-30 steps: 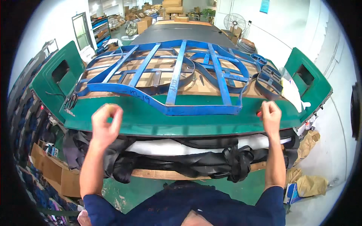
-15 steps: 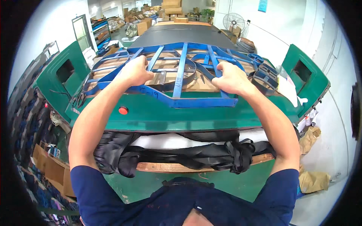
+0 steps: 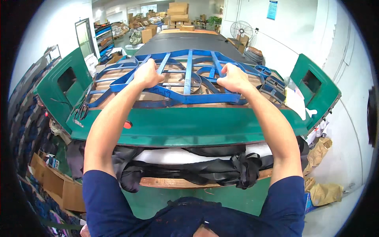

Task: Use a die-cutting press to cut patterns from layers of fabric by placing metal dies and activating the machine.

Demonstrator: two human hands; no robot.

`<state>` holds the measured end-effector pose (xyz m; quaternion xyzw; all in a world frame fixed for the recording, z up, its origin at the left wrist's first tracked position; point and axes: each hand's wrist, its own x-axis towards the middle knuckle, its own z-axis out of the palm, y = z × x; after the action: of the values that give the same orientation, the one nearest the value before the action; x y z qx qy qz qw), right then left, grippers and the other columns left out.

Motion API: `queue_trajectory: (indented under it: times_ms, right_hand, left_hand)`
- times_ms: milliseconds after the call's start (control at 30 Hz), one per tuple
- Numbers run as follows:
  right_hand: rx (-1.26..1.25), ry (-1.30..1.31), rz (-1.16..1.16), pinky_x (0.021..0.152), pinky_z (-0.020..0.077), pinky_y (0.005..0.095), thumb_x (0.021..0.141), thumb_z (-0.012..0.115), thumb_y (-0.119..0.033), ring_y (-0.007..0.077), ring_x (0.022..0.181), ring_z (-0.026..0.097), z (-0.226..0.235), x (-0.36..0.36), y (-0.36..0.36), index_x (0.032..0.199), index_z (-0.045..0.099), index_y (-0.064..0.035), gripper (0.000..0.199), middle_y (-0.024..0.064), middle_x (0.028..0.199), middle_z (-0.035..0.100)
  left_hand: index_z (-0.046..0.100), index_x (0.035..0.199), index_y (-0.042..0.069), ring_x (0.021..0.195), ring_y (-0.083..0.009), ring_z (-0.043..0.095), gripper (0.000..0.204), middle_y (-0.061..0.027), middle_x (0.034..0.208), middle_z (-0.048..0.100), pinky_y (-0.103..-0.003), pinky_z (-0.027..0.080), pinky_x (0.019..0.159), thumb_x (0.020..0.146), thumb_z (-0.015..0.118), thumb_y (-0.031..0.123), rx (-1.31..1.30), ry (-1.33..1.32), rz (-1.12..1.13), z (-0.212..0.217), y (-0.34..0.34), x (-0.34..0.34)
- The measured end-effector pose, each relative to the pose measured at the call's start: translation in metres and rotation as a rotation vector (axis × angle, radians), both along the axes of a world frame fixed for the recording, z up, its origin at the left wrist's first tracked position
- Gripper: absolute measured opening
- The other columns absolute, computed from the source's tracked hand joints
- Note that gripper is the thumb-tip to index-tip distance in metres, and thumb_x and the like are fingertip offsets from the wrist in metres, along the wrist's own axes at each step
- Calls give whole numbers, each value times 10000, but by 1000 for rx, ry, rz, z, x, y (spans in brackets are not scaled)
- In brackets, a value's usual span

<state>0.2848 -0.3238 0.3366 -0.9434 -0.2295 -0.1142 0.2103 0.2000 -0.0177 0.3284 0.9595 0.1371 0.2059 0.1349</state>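
A large blue cutting die (image 3: 188,75), made of steel bands with cross bars, lies over other blue dies on a brown board. My left hand (image 3: 148,75) is closed round a slanting bar on its left side. On the right, my right hand (image 3: 233,78) grips another of its bars, thumb and fingers pinched on the metal. Beneath it, curved blade bands of the other dies (image 3: 162,103) show through the gaps. Both arms reach forward over the green machine bed (image 3: 189,125).
Green machine uprights (image 3: 68,79) stand either side. A red button (image 3: 128,125) sits on the front panel. Black fabric (image 3: 173,170) hangs below it. Beyond the dies stretches a black sheet (image 3: 187,42). White paper (image 3: 295,103) lies at right, and a fan (image 3: 241,30) stands behind.
The large blue die has moved away from me, its near edge now farther back from the front panel. Both hands still hold it, and the view has shifted slightly.
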Motion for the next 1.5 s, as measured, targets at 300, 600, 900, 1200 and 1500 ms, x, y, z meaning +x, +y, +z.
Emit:
queue_trajectory:
  times_ms: [300,600,900,1200,1500]
  right_hand:
    - [-132,-211,24,852,535,403,728,679,-403,304,970,691,7,16,5,1033,643,-43,473,170,1043,707]
    - [747,-484,294,772,510,244,918,704,-115,103,816,632,-45,-95,-69,1057,683,13,190,69,966,693]
    - [153,-137,765,815,506,435,794,751,-163,345,933,612,-284,-239,25,1027,631,-16,299,151,999,657]
    - [22,-352,396,914,453,491,908,617,-248,398,979,595,-323,-250,65,1108,622,16,332,221,1021,653]
    - [-9,-62,139,883,492,519,924,535,-274,429,955,635,-316,-238,73,977,683,1,317,256,994,678]
  left_hand:
    - [603,1052,-1,980,-372,663,500,-221,1031,678,-472,520,857,781,752,392,213,-141,27,2,15,9]
    - [640,998,9,799,-315,665,176,-146,889,673,-372,532,732,834,703,19,19,-576,-581,-132,-33,-179]
    - [623,798,43,850,-326,583,224,-134,828,585,-442,445,790,845,678,255,10,-250,-432,-307,-55,-233]
    - [668,901,33,973,-311,592,314,-156,963,651,-436,437,887,905,562,329,71,-213,-316,-325,-70,-221]
    - [697,996,5,1061,-325,608,332,-175,1061,674,-438,462,949,899,567,294,145,-2,-282,-323,-74,-201]
